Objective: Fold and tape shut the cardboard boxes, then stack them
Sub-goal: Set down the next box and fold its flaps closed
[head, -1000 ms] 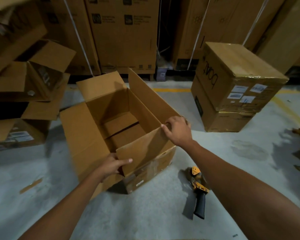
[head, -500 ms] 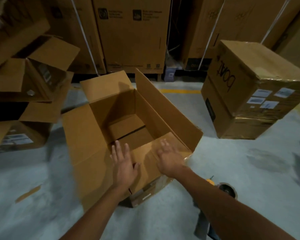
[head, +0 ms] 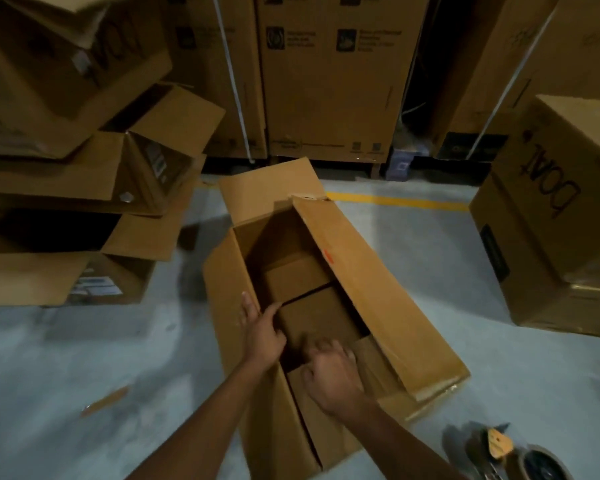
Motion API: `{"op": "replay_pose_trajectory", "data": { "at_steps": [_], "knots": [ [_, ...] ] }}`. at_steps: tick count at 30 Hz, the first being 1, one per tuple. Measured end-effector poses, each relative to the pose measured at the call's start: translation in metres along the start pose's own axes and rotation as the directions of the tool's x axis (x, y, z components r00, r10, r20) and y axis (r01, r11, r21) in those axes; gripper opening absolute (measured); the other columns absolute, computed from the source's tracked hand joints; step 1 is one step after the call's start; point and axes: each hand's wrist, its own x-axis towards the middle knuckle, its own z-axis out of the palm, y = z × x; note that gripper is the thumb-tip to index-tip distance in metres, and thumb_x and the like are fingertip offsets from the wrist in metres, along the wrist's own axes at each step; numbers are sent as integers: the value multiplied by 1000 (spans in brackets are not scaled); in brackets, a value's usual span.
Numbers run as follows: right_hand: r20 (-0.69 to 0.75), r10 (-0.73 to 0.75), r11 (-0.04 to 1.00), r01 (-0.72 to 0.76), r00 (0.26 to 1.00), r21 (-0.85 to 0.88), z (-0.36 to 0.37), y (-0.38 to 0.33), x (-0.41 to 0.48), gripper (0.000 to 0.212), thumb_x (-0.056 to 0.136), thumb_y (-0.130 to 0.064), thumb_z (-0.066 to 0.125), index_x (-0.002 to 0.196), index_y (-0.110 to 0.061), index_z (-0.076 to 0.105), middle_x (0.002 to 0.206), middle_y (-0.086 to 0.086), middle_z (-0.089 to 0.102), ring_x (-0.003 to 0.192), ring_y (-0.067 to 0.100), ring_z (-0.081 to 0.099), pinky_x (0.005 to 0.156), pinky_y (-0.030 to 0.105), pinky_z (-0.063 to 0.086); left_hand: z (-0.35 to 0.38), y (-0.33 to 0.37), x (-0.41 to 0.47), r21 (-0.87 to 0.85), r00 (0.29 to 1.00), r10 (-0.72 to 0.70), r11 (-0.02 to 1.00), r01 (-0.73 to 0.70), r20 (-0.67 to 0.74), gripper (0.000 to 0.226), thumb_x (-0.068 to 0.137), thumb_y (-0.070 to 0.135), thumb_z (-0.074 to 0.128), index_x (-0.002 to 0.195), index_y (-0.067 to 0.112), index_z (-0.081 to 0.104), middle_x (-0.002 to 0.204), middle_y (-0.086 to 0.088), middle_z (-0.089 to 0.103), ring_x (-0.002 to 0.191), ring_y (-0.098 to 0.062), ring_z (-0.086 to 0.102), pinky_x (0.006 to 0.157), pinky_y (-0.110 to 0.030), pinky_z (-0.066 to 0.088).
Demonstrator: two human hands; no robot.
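Flanking the box (head: 378, 282) are piles (head: 84, 174) and a tape gun (head: 520, 455); left hand (head: 262, 332) lying flat, right hand (head: 333, 375) gripping its near flap (head: 374, 365).

One view, worn on the person's head, facing forward and steeply down. Both forearms reach in from the bottom edge, and the left hand (head: 262, 336) and right hand (head: 333, 375) sit close under the lens at the open box (head: 378, 289) in mid-frame. It's a wide angle: floor (head: 84, 358) all round, tape dispenser (head: 499, 445) clipped at the lower right corner, pile of open boxes (head: 84, 174) filling the left, sealed box (head: 551, 202) leaning in at right, tall cartons (head: 329, 91) farthest off along the top.
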Motion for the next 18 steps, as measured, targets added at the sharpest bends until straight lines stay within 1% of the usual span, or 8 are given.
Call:
{"op": "replay_pose_trajectory", "data": {
  "at_steps": [2,4,6,8,11,13,16,18],
  "knots": [
    [41,45,999,-46,998,18,-3,-2,-1,37,100,-32,43,133,-21,54,143,3,47,134,27,38,109,48,34,7,1,-12,-86,1000,15,996,-15,0,63,92,1,56,148,26,43,161,-9,-29,151,-32,-19,124,-43,11],
    [60,73,996,-75,996,37,-7,-2,-3,35,99,-30,44,130,-19,55,135,5,52,131,28,41,105,47,41,16,3,-29,-63,1000,7,998,-5,28,64,92,2,58,149,25,40,160,-7,-32,150,-31,-22,123,-39,15],
    [59,85,995,-88,995,56,-10,-2,-5,35,99,-27,44,130,-17,55,134,6,53,129,28,42,101,45,45,26,9,-51,45,999,-14,999,12,42,64,92,11,61,150,23,34,159,-11,-34,150,-36,-20,123,-43,19],
    [49,80,993,-84,996,81,-10,-2,-9,39,99,-23,43,137,-15,51,138,8,52,131,28,40,101,43,46,33,19,-76,191,998,-50,981,42,39,64,93,23,60,149,21,29,159,-19,-30,149,-42,-13,122,-49,19],
    [41,74,994,-77,996,80,-7,2,-19,45,97,-15,42,141,-13,48,142,9,50,133,27,38,101,42,46,41,27,-109,285,997,-75,956,65,24,70,93,29,60,151,18,21,160,-22,-19,149,-43,-3,121,-51,17],
    [30,66,995,-68,997,69,-7,3,-28,48,96,-15,45,143,-11,46,144,9,49,134,27,38,103,40,46,44,25,-123,297,999,-53,953,53,-10,76,93,33,58,153,16,15,161,-19,-4,148,-40,6,119,-50,23],
    [-4,45,994,-44,999,96,-10,-3,-35,45,98,-18,47,142,-9,47,151,11,43,137,28,36,107,38,43,37,21,-118,267,989,8,963,32,-150,74,94,39,53,153,15,15,149,-11,24,135,-31,27,108,-45,36],
    [-46,40,994,-34,998,108,-13,-8,-34,39,99,-15,43,137,-8,51,153,12,41,139,28,34,108,38,42,27,17,-99,217,982,29,976,13,-188,69,95,35,51,152,13,18,144,-10,31,130,-29,32,107,-43,36]
  ]
}}
